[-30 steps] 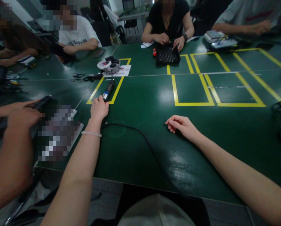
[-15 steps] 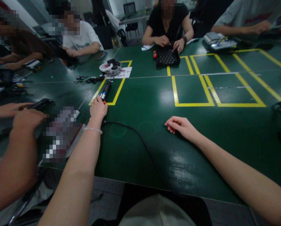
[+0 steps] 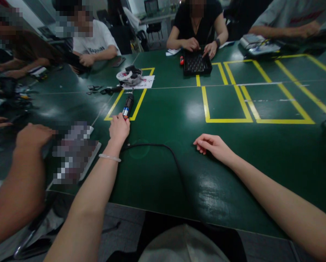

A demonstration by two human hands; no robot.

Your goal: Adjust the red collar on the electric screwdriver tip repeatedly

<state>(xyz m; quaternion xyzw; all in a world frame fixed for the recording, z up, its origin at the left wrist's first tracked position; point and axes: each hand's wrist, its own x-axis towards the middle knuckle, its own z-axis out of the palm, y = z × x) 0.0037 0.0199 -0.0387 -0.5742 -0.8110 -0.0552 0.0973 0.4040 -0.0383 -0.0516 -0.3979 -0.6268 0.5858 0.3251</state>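
My left hand [image 3: 119,126] is closed around the near end of an electric screwdriver [image 3: 128,103], a black cylinder with a blue and silver band and a bit of orange by my fingers. The tool points away from me, inside a yellow tape outline [image 3: 140,105] on the green table [image 3: 157,174]. A black cable [image 3: 163,145] comes out beside my left wrist and curves toward the near table edge. Resting on the table to the right, my right hand [image 3: 213,145] has its fingers loosely curled together, with nothing seen in them.
Beyond the tool lie a white tape roll [image 3: 124,75] and a paper sheet [image 3: 145,82]. Across the table a person works over a black tray [image 3: 197,63]. Another person's hand [image 3: 34,136] is close on my left, beside a blurred-out packet [image 3: 77,156].
My left hand and the screwdriver have shifted slightly right in view, and the tool points more straight ahead. The cable's curve has changed. My right hand has barely moved.
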